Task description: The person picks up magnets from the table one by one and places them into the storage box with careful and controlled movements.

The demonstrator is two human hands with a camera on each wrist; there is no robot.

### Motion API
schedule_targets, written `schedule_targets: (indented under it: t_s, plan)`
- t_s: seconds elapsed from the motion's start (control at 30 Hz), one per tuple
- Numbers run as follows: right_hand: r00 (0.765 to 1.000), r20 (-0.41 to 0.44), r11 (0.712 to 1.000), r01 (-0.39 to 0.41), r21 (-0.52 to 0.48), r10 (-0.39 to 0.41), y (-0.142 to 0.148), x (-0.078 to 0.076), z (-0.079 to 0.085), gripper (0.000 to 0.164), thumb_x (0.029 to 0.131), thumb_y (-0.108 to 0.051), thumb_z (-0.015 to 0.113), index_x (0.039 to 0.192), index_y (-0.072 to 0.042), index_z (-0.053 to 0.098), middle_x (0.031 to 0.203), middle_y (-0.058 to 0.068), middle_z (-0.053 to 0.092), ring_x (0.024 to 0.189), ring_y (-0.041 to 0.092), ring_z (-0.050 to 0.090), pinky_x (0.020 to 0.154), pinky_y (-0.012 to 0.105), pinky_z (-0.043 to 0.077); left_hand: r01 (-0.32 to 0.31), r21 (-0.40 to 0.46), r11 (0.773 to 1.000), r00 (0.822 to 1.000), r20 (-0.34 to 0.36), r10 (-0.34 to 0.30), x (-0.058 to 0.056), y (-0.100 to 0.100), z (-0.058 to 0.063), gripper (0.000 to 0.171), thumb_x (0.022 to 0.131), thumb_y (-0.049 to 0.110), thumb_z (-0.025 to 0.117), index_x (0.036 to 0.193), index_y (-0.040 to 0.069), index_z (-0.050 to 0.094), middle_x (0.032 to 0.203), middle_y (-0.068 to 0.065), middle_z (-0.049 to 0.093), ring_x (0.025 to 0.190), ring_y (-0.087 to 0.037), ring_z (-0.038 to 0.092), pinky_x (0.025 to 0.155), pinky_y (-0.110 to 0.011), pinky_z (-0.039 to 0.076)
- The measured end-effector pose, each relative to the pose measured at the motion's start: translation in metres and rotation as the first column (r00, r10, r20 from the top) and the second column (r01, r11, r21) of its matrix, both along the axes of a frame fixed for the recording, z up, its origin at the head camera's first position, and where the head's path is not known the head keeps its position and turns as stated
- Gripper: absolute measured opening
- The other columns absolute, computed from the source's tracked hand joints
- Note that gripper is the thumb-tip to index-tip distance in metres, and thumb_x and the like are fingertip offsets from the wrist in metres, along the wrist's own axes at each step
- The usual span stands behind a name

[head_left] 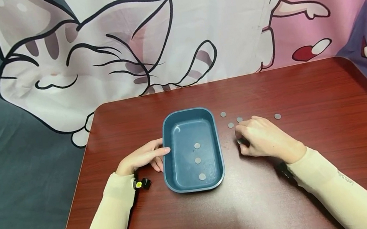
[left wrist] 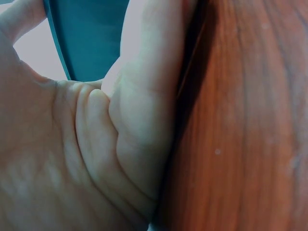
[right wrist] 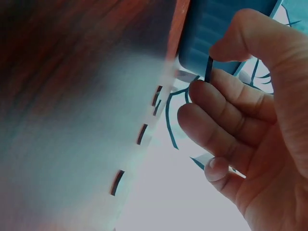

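Note:
A blue rectangular tray (head_left: pixel 189 129) with rounded corners lies on the table, with three small grey coin-like discs (head_left: pixel 197 160) in a rough line on its floor. My left hand (head_left: pixel 145 156) holds the tray's left side, thumb over the rim and fingers against the outer wall. To the right of the tray, my right hand (head_left: pixel 263 137) is close over the tabletop. Its thumb and fingertips pinch one coin-like disc (right wrist: pixel 209 70) on edge, as the right wrist view shows. Several more loose discs (head_left: pixel 223 114) lie flat beyond and beside this hand.
The reddish-brown wooden table (head_left: pixel 252 213) has a rounded far edge. Behind it hangs a cloth (head_left: pixel 226 16) printed with cartoon cats. One disc (head_left: pixel 277 116) lies apart, farther right than the others. A small black device (head_left: pixel 146 183) sits at the left wrist.

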State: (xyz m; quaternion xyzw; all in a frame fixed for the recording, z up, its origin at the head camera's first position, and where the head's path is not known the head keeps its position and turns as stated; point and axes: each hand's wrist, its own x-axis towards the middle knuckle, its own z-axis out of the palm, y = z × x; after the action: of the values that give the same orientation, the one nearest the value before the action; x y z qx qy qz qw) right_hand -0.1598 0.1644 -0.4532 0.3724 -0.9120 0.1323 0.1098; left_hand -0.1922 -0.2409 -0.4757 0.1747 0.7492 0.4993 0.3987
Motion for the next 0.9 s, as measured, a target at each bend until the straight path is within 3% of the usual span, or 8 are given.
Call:
schedule_targets:
  t_s: [0.9]
  plan:
    - [0.994,-0.107,0.986,-0.045,-0.164,0.027,-0.026,-0.002,0.021,0.015,0.065,-0.015,0.067,0.067,-0.015,0.052,0.060,-0.011,0.040,0.052,0.004,0.035,0.057,0.025,0.024,0.001,0.005,1.000,1.000,-0.001,-0.001,0.001,0.001,0.002,0.051,0.099,0.037,0.052,0.144,0.017,0.037,0.074,-0.020,0.071,0.061,-0.035,0.070,0.062,-0.048,0.059]
